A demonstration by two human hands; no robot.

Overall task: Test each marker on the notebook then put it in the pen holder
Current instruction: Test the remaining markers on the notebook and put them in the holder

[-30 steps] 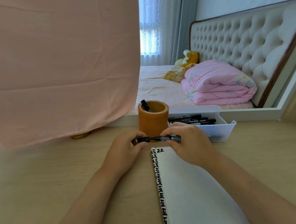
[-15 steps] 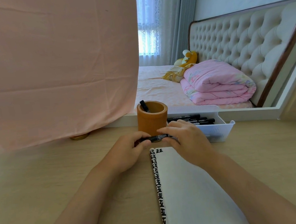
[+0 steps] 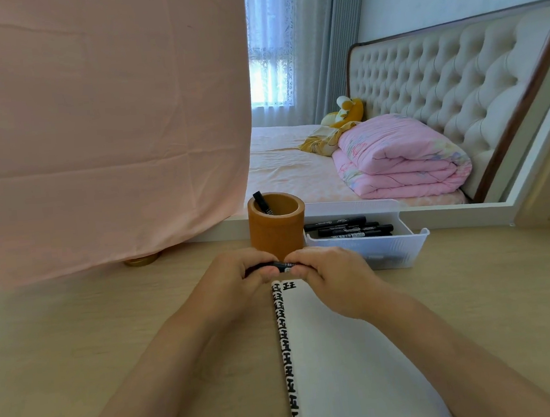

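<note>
Desk [image 3: 78, 345] of pale wood grain carries an open notebook [image 3: 349, 369] at its near edge, a brown pen holder [image 3: 277, 231] by the far edge with one marker [image 3: 263, 202] leaning inside, and just to its right a white tray [image 3: 415, 248] of black markers [image 3: 349, 229]. A pink cloth [image 3: 97, 124] hangs behind on the left. A tufted headboard [image 3: 440, 91] and folded pink quilt [image 3: 403, 159] show beyond. Above the notebook's far end, just in front of the holder, both hands meet. The left hand [image 3: 236, 279] and right hand [image 3: 334, 276] each pinch one end of a black marker [image 3: 284, 265] held level between curled fingers.
</note>
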